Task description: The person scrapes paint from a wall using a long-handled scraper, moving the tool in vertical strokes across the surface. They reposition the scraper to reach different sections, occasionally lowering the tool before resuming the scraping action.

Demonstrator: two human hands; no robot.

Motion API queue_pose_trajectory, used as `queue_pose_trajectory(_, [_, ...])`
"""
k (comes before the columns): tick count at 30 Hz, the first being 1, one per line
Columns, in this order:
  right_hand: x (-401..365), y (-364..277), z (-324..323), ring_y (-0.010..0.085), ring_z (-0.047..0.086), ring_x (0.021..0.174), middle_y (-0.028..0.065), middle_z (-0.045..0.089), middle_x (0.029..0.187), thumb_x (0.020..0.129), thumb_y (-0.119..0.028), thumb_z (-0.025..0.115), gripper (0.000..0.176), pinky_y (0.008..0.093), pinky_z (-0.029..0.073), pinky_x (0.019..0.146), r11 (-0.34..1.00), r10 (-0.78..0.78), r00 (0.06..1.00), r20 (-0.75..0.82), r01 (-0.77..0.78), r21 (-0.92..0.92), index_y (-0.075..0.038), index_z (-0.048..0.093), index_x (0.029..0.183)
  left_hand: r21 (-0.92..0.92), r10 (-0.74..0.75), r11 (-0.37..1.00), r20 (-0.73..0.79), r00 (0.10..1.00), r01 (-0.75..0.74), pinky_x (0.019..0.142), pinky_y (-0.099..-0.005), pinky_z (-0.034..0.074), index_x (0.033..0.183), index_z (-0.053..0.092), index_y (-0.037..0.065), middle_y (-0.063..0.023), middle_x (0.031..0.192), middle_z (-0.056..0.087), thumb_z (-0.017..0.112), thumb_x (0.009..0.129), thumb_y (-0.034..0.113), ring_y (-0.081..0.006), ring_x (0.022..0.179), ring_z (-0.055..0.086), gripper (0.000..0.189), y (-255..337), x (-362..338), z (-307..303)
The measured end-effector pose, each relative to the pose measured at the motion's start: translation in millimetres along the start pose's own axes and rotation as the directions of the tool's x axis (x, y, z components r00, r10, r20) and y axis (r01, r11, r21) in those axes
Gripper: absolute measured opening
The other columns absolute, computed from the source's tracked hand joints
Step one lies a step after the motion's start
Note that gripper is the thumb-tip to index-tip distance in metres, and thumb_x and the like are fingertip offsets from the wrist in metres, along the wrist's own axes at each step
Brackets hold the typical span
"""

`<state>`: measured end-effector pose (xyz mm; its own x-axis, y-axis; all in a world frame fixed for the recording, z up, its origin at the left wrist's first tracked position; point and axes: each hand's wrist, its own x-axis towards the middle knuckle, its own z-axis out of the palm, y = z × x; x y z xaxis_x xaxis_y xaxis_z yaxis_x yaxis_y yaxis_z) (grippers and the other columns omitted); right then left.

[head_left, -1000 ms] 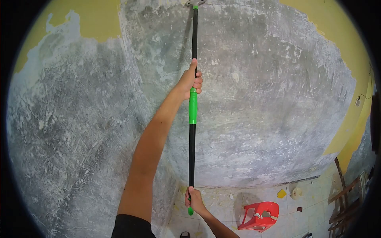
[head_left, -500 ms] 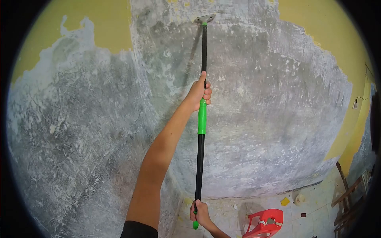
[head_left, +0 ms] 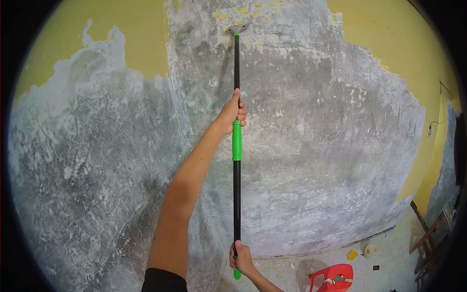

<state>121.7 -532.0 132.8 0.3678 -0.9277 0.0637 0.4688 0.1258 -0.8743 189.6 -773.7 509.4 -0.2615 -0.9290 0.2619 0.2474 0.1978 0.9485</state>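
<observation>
A long-handled wall scraper (head_left: 237,187) with a black pole and a green sleeve stands nearly upright in front of me. My left hand (head_left: 232,113) is wrapped round the pole just above the green sleeve, thumb pointing up along it. Lower down, my right hand (head_left: 241,258) grips the pole close to its green end cap. At the top, the scraper's metal head (head_left: 238,28) is at the wall (head_left: 301,126), close to leftover yellow paint flecks; whether the blade touches cannot be made out. The wall is largely bare grey, patchy plaster.
Yellow paint (head_left: 384,29) remains on the upper and right wall. A red plastic stool (head_left: 335,275) with tools on its seat stands at lower right. Nearby on the floor lie a yellow piece (head_left: 352,254) and scattered chips. Wooden frames (head_left: 430,238) lean at far right; a socket (head_left: 430,132) hangs by its cable.
The view has tilted up slightly, showing more wall at the top. The scraper and both hands appear a little further left in view, with the same grip on the pole.
</observation>
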Motion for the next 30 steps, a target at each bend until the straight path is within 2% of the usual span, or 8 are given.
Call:
queue_pose_trajectory(8, [34.4, 19.4, 12.8, 0.0127, 0.032, 0.036, 0.0034, 0.036, 0.048, 0.096, -0.063, 0.038, 0.061, 0.0279, 0.03, 0.035, 1.0, -0.027, 1.0, -0.001, 0.027, 0.014, -0.008, 0.04, 0.068, 0.016, -0.013, 1.0, 0.021, 1.0, 0.012, 0.042, -0.0256, 0.03, 0.074, 0.037, 0.017, 0.0056, 0.055, 0.032, 0.043, 0.093, 0.065, -0.0067, 0.043, 0.029, 0.052, -3.9, 14.9, -15.0])
queue_pose_trajectory(10, [28.8, 20.5, 16.1, 0.0127, 0.032, 0.036, 0.0033, 0.036, 0.049, 0.095, -0.063, 0.038, 0.061, 0.0278, 0.03, 0.036, 0.999, 0.01, 1.0, 0.012, -0.011, 0.049, -0.009, 0.041, 0.069, 0.003, -0.039, 0.999, 0.028, 0.999, 0.039, 0.042, -0.0254, 0.03, 0.074, 0.037, 0.017, 0.0058, 0.055, 0.032, 0.043, 0.093, 0.065, -0.0066, 0.043, 0.029, 0.052, -4.4, 13.2, -17.6])
queue_pose_trajectory(12, [25.7, 11.5, 20.7, 0.0128, 0.033, 0.037, 0.0032, 0.037, 0.049, 0.095, -0.064, 0.039, 0.06, 0.0277, 0.03, 0.037, 0.994, 0.049, 0.998, 0.048, -0.053, 0.092, -0.009, 0.041, 0.07, -0.003, -0.04, 0.999, 0.049, 0.998, 0.041, 0.042, -0.0252, 0.03, 0.074, 0.037, 0.017, 0.0059, 0.055, 0.032, 0.044, 0.092, 0.066, -0.0065, 0.042, 0.029, 0.053, 3.8, 16.2, -16.5])
queue_pose_trajectory(18, [30.7, 25.3, 33.7, 0.0134, 0.034, 0.038, 0.0031, 0.036, 0.049, 0.095, -0.062, 0.039, 0.059, 0.0276, 0.03, 0.039, 0.988, 0.036, 0.993, 0.115, -0.053, 0.146, -0.008, 0.041, 0.071, 0.025, -0.071, 0.997, 0.031, 0.997, 0.07, 0.042, -0.0251, 0.03, 0.074, 0.037, 0.017, 0.0057, 0.056, 0.032, 0.044, 0.092, 0.066, -0.0065, 0.042, 0.029, 0.053, 3.9, 7.0, -26.8])
queue_pose_trajectory(23, [39.1, 17.9, 18.3, 0.0128, 0.031, 0.037, 0.0026, 0.033, 0.048, 0.095, -0.064, 0.038, 0.061, 0.0276, 0.029, 0.038, 0.995, 0.022, 0.996, 0.089, -0.031, 0.098, -0.009, 0.04, 0.07, 0.013, -0.05, 0.999, 0.008, 0.999, 0.05, 0.042, -0.0258, 0.03, 0.074, 0.037, 0.017, 0.0056, 0.055, 0.032, 0.045, 0.092, 0.066, -0.007, 0.042, 0.029, 0.053, -1.0, 17.7, -21.6])
queue_pose_trajectory(26, [36.1, 7.4, 18.2, 0.0125, 0.03, 0.038, 0.0022, 0.033, 0.048, 0.095, -0.065, 0.038, 0.061, 0.0273, 0.029, 0.039, 0.988, 0.084, 0.99, 0.112, -0.098, 0.122, -0.009, 0.039, 0.07, 0.022, -0.072, 0.997, 0.015, 0.997, 0.072, 0.042, -0.0263, 0.031, 0.075, 0.038, 0.016, 0.0053, 0.055, 0.033, 0.044, 0.092, 0.067, -0.0073, 0.042, 0.029, 0.054, 2.7, 21.2, -21.5])
queue_pose_trajectory(30, [45.9, -18.5, 21.6, 0.0121, 0.029, 0.038, 0.0018, 0.032, 0.049, 0.094, -0.066, 0.038, 0.061, 0.0273, 0.028, 0.039, 0.988, 0.082, 0.99, 0.113, -0.096, 0.121, -0.01, 0.039, 0.069, 0.024, 0.004, 1.0, 0.024, 1.0, -0.005, 0.042, -0.027, 0.033, 0.078, 0.039, 0.015, 0.0046, 0.055, 0.033, 0.043, 0.091, 0.067, -0.0077, 0.042, 0.03, 0.054, 22.9, 39.5, -15.9])
